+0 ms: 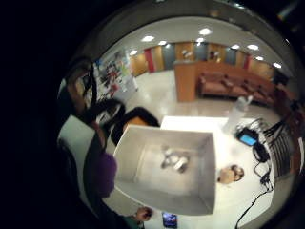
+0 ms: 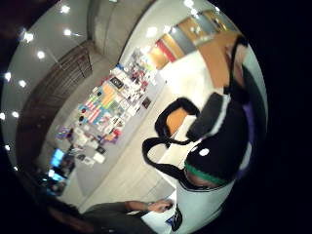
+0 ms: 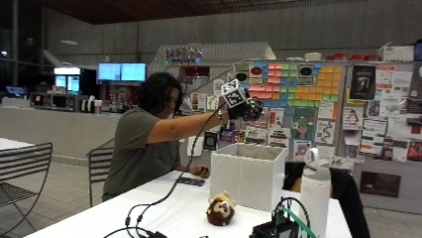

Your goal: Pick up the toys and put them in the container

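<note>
A brown plush toy (image 3: 221, 208) sits upright on the white table (image 3: 178, 208), just beside the white container (image 3: 247, 173), on the camera's side of it. In the little finger side palm view the same toy (image 1: 231, 174) lies on the table just outside the container's wall. A white water bottle (image 3: 315, 191) stands beside the container too, and a black device (image 3: 280, 229) with cables lies in front of that bottle. A dark phone (image 3: 191, 181) lies flat on the table beside the container, near the person's bare left hand (image 3: 201, 171), which rests on the tabletop.

The container (image 1: 164, 167) is an open, square fabric bin, and one pale toy (image 1: 174, 160) already lies on its floor.

The gloved right hand (image 3: 242, 108) is held high above the container's opening at the end of an outstretched arm. Its fingers curl round a toy (image 2: 214, 141) with black, white and green parts; in the thumb side palm view this toy is close to the palm. A purple part (image 1: 106, 174) shows by the palm over the container's rim.
</note>
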`<state>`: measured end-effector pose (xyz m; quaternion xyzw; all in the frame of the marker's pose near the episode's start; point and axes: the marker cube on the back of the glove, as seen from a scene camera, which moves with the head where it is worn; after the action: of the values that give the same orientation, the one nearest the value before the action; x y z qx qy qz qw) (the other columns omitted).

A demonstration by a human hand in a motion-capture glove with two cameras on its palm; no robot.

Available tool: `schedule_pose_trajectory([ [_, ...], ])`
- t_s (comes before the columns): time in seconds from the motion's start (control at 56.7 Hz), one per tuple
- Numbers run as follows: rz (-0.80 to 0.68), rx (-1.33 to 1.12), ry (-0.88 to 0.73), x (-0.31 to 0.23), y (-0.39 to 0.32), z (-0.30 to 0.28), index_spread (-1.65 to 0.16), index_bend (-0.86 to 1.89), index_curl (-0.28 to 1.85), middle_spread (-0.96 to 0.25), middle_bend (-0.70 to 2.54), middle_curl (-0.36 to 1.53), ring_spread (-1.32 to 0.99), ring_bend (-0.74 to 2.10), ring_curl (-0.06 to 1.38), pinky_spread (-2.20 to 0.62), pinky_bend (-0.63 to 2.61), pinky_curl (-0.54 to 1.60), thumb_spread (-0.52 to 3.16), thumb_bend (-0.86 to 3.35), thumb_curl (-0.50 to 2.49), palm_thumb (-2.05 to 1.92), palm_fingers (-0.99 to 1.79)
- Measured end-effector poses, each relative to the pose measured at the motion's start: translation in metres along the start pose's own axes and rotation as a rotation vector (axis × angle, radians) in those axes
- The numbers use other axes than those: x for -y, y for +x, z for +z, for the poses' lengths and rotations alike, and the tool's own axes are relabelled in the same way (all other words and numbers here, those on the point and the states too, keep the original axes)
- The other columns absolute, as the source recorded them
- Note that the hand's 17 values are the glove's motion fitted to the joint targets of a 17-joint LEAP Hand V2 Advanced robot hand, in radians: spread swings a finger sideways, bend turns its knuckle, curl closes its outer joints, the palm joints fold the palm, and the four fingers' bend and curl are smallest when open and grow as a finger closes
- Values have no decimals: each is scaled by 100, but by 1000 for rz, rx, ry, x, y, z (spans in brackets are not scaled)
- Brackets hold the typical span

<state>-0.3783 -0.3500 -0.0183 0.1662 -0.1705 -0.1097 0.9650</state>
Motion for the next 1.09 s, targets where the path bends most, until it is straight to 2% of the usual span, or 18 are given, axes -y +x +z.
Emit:
schedule_pose_trajectory([
  [0.053, 95, 206, -77, -2, -3, 9, -34, 63, 109, -25, 111, 78, -32, 138, 60, -41, 119, 55, 160, 15, 45, -7, 73],
  [0.071, 105, 238, -94, -4, -1, 11, -34, 56, 107, -24, 106, 77, -32, 137, 60, -38, 116, 55, 159, 13, 42, -9, 56],
  [0.123, 122, 303, -116, -8, 6, 16, -34, 47, 104, -22, 98, 74, -31, 134, 59, -31, 113, 55, 156, 5, 37, -13, 33],
  [0.141, 125, 313, -113, -10, 9, 15, -35, 43, 100, -20, 91, 71, -30, 126, 56, -26, 111, 54, 152, 0, 35, -16, 16],
  [0.194, 131, 322, -95, -14, 18, 11, -36, 42, 96, -18, 87, 68, -28, 115, 52, -19, 109, 51, 146, -7, 31, -18, 8],
  [0.37, 120, 157, -100, -38, 66, -25, -40, 40, 84, -14, 81, 61, -26, 102, 41, -6, 96, 40, 135, -10, 21, -17, 18],
  [0.512, 44, -247, -121, -83, 169, -31, -40, 34, 78, -14, 85, 60, -28, 107, 40, -6, 87, 36, 132, -10, 16, -16, 35],
  [0.547, 115, -297, -152, -94, 205, -29, -40, 34, 78, -14, 86, 60, -29, 105, 40, -6, 86, 35, 132, -9, 15, -15, 38],
  [0.6, 339, -269, -189, -109, 250, -22, -40, 35, 77, -15, 86, 59, -30, 105, 40, -7, 84, 35, 132, -9, 14, -15, 40],
  [0.67, 466, -240, -233, -139, 302, -4, -40, 36, 76, -16, 86, 59, -31, 101, 39, -7, 82, 35, 134, -7, 13, -12, 38],
  [0.794, 503, -308, -259, -187, 360, 37, -41, 45, 77, -17, 78, 57, -32, 86, 35, -5, 81, 35, 140, -3, 14, -5, 27],
  [0.952, 500, -394, -364, -229, 390, 94, -44, 54, 76, -21, 62, 51, -29, 67, 29, 0, 91, 37, 131, 0, 21, 6, 16],
  [1.005, 498, -415, -325, -238, 395, 106, -44, 56, 75, -22, 59, 49, -27, 60, 27, 1, 93, 37, 127, 0, 23, 9, 16],
  [1.058, 478, -425, -201, -241, 397, 110, -44, 58, 73, -23, 59, 49, -26, 62, 26, -1, 95, 35, 126, 3, 26, 18, 36],
  [1.094, 462, -438, -130, -242, 397, 109, -42, 60, 72, -22, 70, 51, -30, 70, 25, -9, 90, 32, 128, 8, 29, 27, 66],
])
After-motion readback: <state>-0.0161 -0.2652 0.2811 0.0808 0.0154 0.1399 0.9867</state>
